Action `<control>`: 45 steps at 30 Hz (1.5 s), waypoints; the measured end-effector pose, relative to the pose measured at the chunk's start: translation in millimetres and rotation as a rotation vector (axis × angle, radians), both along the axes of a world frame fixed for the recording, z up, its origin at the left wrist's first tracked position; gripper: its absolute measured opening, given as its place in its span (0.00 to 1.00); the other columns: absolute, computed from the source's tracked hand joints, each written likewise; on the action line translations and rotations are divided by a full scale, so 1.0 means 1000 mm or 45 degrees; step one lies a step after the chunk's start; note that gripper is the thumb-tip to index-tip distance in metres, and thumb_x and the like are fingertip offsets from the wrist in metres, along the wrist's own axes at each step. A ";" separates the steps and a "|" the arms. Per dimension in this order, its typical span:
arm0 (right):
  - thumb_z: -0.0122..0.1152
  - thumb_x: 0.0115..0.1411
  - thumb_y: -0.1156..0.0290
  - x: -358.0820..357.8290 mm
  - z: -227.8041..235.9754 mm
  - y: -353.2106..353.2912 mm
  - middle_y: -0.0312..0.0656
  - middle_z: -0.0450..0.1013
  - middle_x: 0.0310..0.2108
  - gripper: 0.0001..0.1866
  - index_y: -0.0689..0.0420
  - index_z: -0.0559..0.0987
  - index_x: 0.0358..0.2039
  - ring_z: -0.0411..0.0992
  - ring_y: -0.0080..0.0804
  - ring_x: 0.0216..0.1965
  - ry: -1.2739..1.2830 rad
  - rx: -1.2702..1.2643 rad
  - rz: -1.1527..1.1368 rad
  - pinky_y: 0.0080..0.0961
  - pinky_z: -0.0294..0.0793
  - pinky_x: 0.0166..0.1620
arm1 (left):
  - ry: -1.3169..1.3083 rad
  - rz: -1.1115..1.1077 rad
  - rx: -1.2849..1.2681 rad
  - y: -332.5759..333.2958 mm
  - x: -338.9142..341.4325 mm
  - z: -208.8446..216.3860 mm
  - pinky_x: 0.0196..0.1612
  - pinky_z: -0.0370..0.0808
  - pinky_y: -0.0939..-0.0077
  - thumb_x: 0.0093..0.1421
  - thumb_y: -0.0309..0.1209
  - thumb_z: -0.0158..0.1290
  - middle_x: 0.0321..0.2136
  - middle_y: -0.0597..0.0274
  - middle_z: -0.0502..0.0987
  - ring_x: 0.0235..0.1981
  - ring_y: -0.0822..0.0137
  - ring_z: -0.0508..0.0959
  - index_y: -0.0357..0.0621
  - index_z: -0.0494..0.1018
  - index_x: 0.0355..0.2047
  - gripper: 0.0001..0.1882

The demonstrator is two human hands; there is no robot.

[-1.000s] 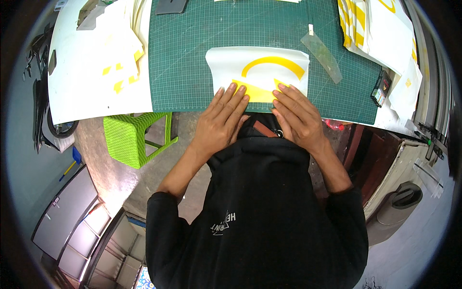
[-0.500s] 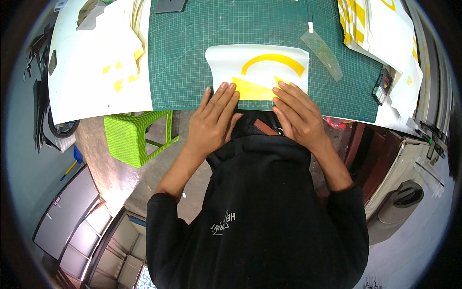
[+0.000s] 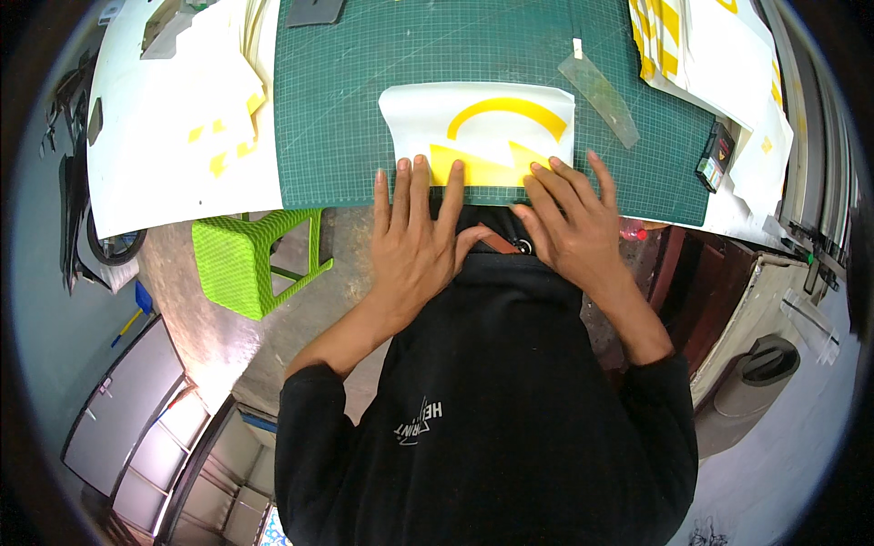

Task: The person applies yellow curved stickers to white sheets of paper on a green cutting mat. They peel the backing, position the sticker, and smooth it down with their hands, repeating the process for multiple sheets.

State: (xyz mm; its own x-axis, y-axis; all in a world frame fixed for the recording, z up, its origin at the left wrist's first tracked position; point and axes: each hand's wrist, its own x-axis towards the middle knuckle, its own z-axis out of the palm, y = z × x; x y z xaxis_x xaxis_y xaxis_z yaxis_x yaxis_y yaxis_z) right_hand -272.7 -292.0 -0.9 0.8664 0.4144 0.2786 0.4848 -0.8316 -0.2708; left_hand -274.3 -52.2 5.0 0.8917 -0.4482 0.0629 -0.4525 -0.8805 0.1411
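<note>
In front of me a white sheet point(image 3: 421, 116) with a yellow arc and yellow angular shapes lies at the near edge of a green cutting mat point(image 3: 346, 82). Its far left corner curls slightly. My left hand point(image 3: 417, 232) rests with spread fingers, the tips on the sheet's lower left part and the mat beside it. My right hand point(image 3: 575, 218) is spread too, its fingertips on the yellow at the sheet's lower right. Both thumbs point inward over the table edge, near a brown strap point(image 3: 496, 239) at my waist. Neither hand grips anything.
A clear plastic strip point(image 3: 601, 100) lies right of the sheet. Further right are a small dark box point(image 3: 716, 156) and stacked white sheets point(image 3: 701, 68). White paper point(image 3: 146, 155) with yellow pieces covers the left side. A green stool point(image 3: 229, 264) stands below left.
My left fingers have spread apart, with one finger now on the sheet's yellow part. The right fingers have fanned out as well. The sheet stays in place on the mat; the whole view has shifted slightly.
</note>
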 end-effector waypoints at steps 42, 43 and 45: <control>0.71 0.62 0.61 0.035 0.039 -0.002 0.41 0.74 0.43 0.23 0.55 0.82 0.55 0.73 0.40 0.47 -0.135 0.123 -0.167 0.58 0.56 0.67 | 0.194 -0.054 -0.281 -0.045 -0.002 -0.020 0.75 0.53 0.42 0.66 0.58 0.52 0.74 0.35 0.56 0.77 0.38 0.54 0.28 0.59 0.72 0.48; 0.71 0.62 0.61 0.050 0.042 0.005 0.41 0.74 0.43 0.22 0.55 0.82 0.55 0.73 0.40 0.47 -0.231 0.166 -0.148 0.57 0.57 0.66 | 0.195 -0.054 -0.279 -0.045 -0.003 -0.020 0.75 0.53 0.42 0.66 0.58 0.52 0.74 0.35 0.56 0.77 0.38 0.54 0.28 0.59 0.72 0.48; 0.71 0.62 0.61 0.079 0.042 0.014 0.42 0.78 0.46 0.22 0.55 0.83 0.54 0.75 0.40 0.49 -0.215 0.164 -0.078 0.56 0.59 0.66 | 0.201 -0.076 -0.261 -0.044 -0.002 -0.021 0.75 0.54 0.42 0.66 0.58 0.52 0.74 0.35 0.56 0.77 0.38 0.54 0.28 0.59 0.72 0.49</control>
